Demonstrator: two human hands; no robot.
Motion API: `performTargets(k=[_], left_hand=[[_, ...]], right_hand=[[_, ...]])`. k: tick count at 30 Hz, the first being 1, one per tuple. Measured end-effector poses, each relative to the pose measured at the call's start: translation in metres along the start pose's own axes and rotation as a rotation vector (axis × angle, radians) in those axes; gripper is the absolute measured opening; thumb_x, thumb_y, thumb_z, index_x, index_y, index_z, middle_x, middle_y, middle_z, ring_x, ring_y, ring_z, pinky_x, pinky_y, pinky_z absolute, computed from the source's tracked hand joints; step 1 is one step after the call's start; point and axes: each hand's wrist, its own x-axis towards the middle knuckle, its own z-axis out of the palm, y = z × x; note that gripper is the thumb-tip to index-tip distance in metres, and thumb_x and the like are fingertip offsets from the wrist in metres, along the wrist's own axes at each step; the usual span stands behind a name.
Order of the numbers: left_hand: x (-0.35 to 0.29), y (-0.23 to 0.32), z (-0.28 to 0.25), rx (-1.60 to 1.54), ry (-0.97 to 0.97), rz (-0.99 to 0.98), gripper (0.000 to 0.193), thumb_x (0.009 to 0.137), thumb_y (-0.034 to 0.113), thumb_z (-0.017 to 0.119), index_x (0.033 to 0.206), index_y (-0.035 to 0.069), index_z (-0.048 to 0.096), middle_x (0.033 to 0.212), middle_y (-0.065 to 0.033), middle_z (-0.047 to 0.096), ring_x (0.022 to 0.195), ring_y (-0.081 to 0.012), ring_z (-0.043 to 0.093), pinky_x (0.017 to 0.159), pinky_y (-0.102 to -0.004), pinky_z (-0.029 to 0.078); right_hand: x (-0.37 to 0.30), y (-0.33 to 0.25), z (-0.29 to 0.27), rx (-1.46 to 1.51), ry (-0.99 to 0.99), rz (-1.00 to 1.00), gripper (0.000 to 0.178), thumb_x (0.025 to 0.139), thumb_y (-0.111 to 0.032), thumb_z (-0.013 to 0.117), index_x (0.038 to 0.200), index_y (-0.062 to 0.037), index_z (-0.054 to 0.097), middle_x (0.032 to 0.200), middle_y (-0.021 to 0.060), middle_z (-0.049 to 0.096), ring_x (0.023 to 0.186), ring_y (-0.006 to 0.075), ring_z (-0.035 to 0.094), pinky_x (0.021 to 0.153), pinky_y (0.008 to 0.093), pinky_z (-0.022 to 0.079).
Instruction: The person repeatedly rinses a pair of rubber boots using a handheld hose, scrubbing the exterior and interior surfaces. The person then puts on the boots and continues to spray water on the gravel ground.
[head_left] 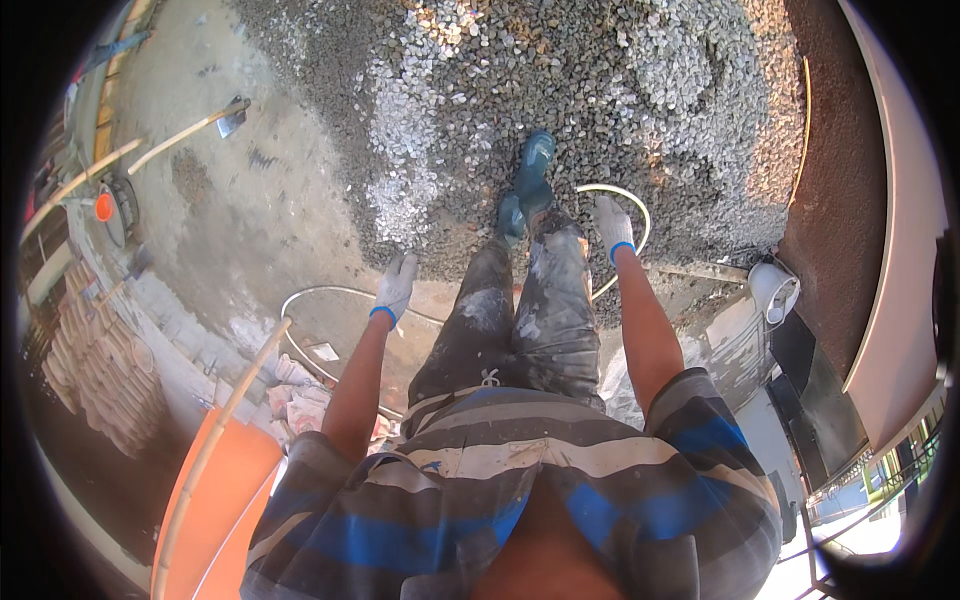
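Note:
My left hand [396, 284], in a pale work glove with a blue cuff, hangs beside my left thigh, fingers loosely stretched and nothing in it. My right hand [613, 224], gloved the same way, hangs to the right of my right leg. Its fingers point forward and it appears to hold nothing. A thin white hose [648, 214] curves around my right hand, its end just ahead of the fingertips; I see no grip on it. Another white hose length [300, 350] loops on the ground near my left hand. One rubber boot [536, 160] stands on the gravel [470, 110].
On the left lies a long-handled tool [190, 135] with a metal blade on concrete. Stacked roof tiles [100, 360], an orange panel [225, 500] and a wooden pole [215, 440] are at lower left. A white bucket [774, 290] stands at right, by a brown wall [835, 180].

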Motion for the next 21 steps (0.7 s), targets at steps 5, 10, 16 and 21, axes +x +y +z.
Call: performTargets(k=[5, 10, 16, 21], left_hand=[[0.019, -0.023, -0.034, 0.299, 0.038, -0.028, 0.075, 0.105, 0.063, 0.045, 0.130, -0.005, 0.067, 0.114, -0.0294, 0.072, 0.111, -0.0452, 0.068, 0.099, -0.0500, 0.052], [0.069, 0.012, -0.016, 0.415, 0.032, 0.027, 0.077, 0.105, 0.064, 0.039, 0.129, -0.004, 0.067, 0.131, -0.0352, 0.067, 0.128, -0.0554, 0.059, 0.109, -0.0550, 0.045], [0.118, 0.125, 0.004, 0.432, 0.031, 0.304, 0.077, 0.104, 0.066, 0.037, 0.123, 0.000, 0.072, 0.128, -0.0346, 0.068, 0.123, -0.0538, 0.062, 0.108, -0.0567, 0.048], [0.157, 0.225, -0.022, 0.519, -0.021, 0.655, 0.073, 0.107, 0.062, 0.038, 0.126, 0.000, 0.070, 0.130, -0.0327, 0.068, 0.126, -0.0508, 0.063, 0.109, -0.0548, 0.048]], right_hand=[[-0.111, 0.045, -0.023, -0.456, -0.061, -0.017, 0.058, 0.106, -0.055, 0.049, 0.123, -0.0054, 0.075, 0.110, 0.0292, 0.074, 0.108, 0.0473, 0.069, 0.095, 0.0501, 0.053], [-0.270, 0.188, -0.168, -0.689, 0.035, 0.223, 0.057, 0.107, -0.049, 0.043, 0.113, -0.0031, 0.075, 0.118, 0.0270, 0.073, 0.116, 0.0480, 0.067, 0.102, 0.0571, 0.050], [-0.537, 0.209, -0.405, -1.271, 0.135, 0.832, 0.068, 0.110, -0.050, 0.036, 0.113, 0.0010, 0.080, 0.121, 0.0278, 0.074, 0.118, 0.0442, 0.071, 0.106, 0.0535, 0.054], [-0.616, 0.228, -0.397, -1.314, 0.084, 0.953, 0.051, 0.110, -0.038, 0.044, 0.127, -0.0035, 0.076, 0.132, 0.0245, 0.072, 0.119, 0.0409, 0.073, 0.103, 0.0534, 0.057]])
